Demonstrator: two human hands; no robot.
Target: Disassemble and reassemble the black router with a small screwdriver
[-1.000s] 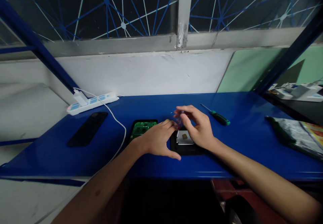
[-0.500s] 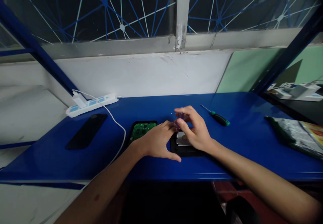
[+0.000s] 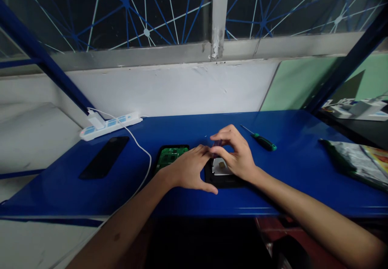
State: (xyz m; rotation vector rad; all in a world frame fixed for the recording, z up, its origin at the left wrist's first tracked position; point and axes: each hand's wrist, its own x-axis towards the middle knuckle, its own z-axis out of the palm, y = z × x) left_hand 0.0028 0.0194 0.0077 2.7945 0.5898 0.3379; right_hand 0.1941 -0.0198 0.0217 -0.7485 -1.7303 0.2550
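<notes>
An opened black device (image 3: 222,177) with a silvery plate inside lies near the front edge of the blue bench (image 3: 291,172). My left hand (image 3: 189,168) rests on the device's left side, thumb stretched along its front, fingers bent on top. My right hand (image 3: 236,152) hovers over the device, fingers pinched round a small purple-tinted tool (image 3: 217,143) whose tip points down at the device. A second black frame with a green circuit board (image 3: 169,155) lies just left of my left hand.
A green-handled screwdriver (image 3: 262,140) lies behind my right hand. A black phone (image 3: 104,157) lies at the left, and a white power strip (image 3: 110,123) with a plugged white cable runs along the wall. Packets (image 3: 354,160) sit at the right edge.
My right hand has shifted slightly over the device, its pinched fingers turning the small tool. My left hand and the device stay in place.
</notes>
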